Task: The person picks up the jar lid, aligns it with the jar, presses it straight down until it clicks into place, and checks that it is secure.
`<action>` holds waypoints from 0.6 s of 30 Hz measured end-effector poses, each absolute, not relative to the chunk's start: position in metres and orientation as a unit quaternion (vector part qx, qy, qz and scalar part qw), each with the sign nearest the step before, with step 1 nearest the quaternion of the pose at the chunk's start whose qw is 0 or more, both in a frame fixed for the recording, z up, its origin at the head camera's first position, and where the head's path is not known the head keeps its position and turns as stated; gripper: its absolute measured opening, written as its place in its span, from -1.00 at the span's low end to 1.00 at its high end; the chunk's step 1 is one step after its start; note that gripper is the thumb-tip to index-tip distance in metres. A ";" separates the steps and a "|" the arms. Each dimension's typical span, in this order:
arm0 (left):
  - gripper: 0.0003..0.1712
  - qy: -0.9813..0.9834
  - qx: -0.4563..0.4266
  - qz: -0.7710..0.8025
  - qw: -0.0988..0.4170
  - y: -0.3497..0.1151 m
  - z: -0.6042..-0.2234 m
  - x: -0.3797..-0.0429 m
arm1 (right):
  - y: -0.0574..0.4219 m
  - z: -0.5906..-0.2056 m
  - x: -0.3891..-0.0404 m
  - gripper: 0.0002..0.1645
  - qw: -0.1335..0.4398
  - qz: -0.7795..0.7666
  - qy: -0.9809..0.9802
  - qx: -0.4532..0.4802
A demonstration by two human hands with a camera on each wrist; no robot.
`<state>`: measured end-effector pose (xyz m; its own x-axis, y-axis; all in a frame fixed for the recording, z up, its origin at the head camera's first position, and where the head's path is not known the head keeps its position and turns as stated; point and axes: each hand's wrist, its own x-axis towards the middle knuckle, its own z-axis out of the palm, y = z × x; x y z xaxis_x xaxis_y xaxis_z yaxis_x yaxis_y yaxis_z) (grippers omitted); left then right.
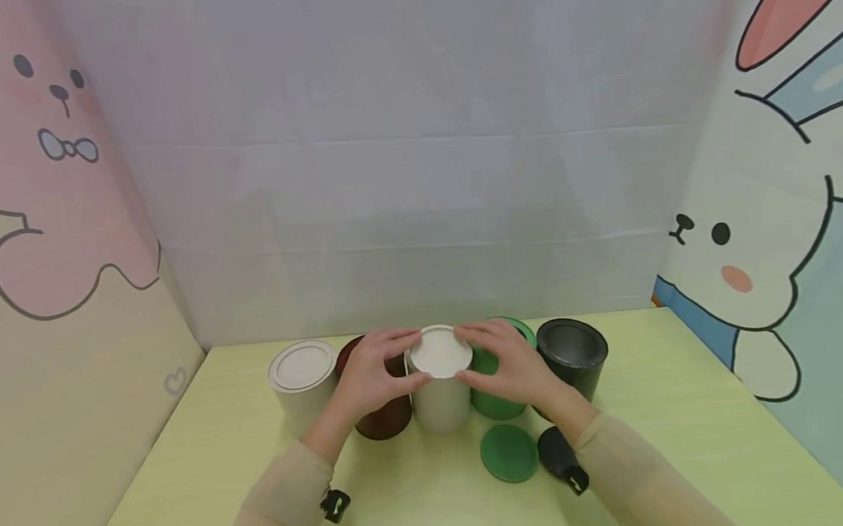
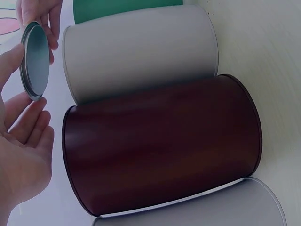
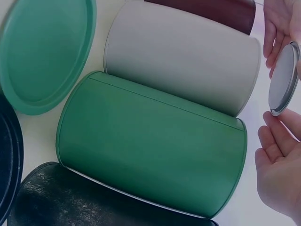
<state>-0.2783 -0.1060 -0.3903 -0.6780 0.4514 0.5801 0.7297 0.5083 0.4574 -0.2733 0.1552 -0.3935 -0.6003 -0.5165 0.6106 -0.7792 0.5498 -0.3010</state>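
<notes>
Both hands hold a round white lid (image 1: 440,351) between thumbs and fingers, one at each side. In the left wrist view the lid (image 2: 38,61) is tilted edge-on, a gap apart from the top rim of the pale grey-white can (image 2: 141,54). The left hand (image 1: 373,373) grips its left edge, in front of the dark brown can (image 1: 384,417). The right hand (image 1: 511,362) pinches the right edge, overlapping the green can (image 1: 500,402). In the right wrist view the right fingertips touch the lid's rim (image 3: 284,77).
A lidded white can (image 1: 304,382) ends the row at left, and a black can (image 1: 574,354) ends it at right. On the yellow-green table (image 1: 413,514) lie a green lid (image 1: 508,453) and a black lid (image 1: 556,450). A white cloth wall (image 1: 413,172) stands behind.
</notes>
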 end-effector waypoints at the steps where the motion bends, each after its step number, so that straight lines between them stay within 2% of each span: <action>1: -0.32 -0.849 -0.345 -0.349 0.193 -0.106 -0.390 -0.280 | 0.155 -0.394 -0.275 -0.27 0.228 0.280 -0.852 0.378; 18: -0.31 -0.886 -0.305 -0.323 0.132 -0.107 -0.389 -0.299 | 0.149 -0.392 -0.292 -0.30 0.166 0.270 -0.885 0.342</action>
